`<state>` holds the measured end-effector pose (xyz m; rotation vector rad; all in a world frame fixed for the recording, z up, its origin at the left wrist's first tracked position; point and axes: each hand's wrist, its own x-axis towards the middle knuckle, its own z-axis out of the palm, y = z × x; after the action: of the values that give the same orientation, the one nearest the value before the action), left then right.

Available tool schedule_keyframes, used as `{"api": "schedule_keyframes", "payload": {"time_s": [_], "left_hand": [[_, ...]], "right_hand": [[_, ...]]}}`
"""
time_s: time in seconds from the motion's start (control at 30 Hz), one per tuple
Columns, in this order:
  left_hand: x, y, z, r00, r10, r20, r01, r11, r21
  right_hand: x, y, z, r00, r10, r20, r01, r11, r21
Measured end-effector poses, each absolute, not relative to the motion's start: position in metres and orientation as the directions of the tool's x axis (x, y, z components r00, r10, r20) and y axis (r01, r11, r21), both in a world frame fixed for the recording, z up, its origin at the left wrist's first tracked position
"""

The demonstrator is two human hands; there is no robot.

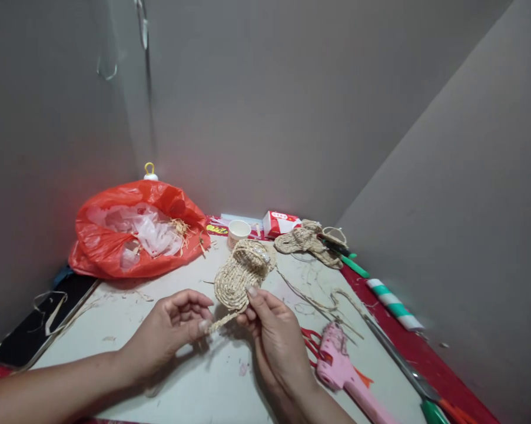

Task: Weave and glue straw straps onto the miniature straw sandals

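A small woven straw slipper (234,284), its strap dotted with pearly beads, is raised above the white work board (212,377). My right hand (276,335) pinches its near edge between thumb and fingers. From that edge a short straw braid (223,321) runs left to my left hand (171,330), whose thumb and fingertips close on its end. The fingers of my right hand are partly hidden behind the slipper.
A red plastic bag (115,262) with straw scraps stands back left. Behind are a paper cup (239,231), a tissue box (278,224) and more straw slippers (301,240). A pink glue gun (338,365), red scissors (310,341) and a long metal tool (393,353) lie at right.
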<state>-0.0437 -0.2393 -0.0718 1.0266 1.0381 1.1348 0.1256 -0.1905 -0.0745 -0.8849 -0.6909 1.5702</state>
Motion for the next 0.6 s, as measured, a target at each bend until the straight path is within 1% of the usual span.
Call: {"api": "schedule_keyframes", "payload": {"time_s": [0.1,0.17,0.27,0.37,0.43,0.5,0.57,0.6], "left_hand": [[-0.042,-0.244,-0.075,0.059,0.996,-0.065,-0.186,0.075,0.980],[-0.041,-0.246,-0.077,0.051,0.998,-0.044,-0.179,0.052,0.982],[-0.041,-0.248,-0.080,0.045,0.999,0.013,-0.109,-0.008,0.994],[-0.043,-0.248,-0.079,0.046,0.984,0.175,0.038,-0.177,0.984],[-0.045,-0.249,-0.077,0.096,0.940,0.327,0.144,-0.339,0.930],[-0.046,-0.251,-0.074,0.166,0.874,0.457,0.207,-0.484,0.850],[-0.046,-0.253,-0.071,0.211,0.825,0.524,0.224,-0.563,0.796],[-0.046,-0.253,-0.070,0.214,0.825,0.523,0.228,-0.563,0.795]], "right_hand": [[0.123,-0.194,-0.074,-0.067,0.986,-0.153,-0.545,-0.165,-0.822],[0.122,-0.195,-0.073,-0.067,0.985,-0.161,-0.550,-0.171,-0.818],[0.120,-0.196,-0.073,-0.069,0.980,-0.189,-0.561,-0.195,-0.805],[0.120,-0.197,-0.074,-0.075,0.974,-0.215,-0.571,-0.219,-0.791],[0.120,-0.197,-0.075,-0.075,0.968,-0.239,-0.579,-0.237,-0.780],[0.120,-0.197,-0.076,-0.065,0.963,-0.260,-0.584,-0.248,-0.773],[0.120,-0.197,-0.077,-0.054,0.962,-0.269,-0.585,-0.248,-0.772],[0.120,-0.197,-0.077,-0.054,0.963,-0.265,-0.583,-0.246,-0.774]]}}
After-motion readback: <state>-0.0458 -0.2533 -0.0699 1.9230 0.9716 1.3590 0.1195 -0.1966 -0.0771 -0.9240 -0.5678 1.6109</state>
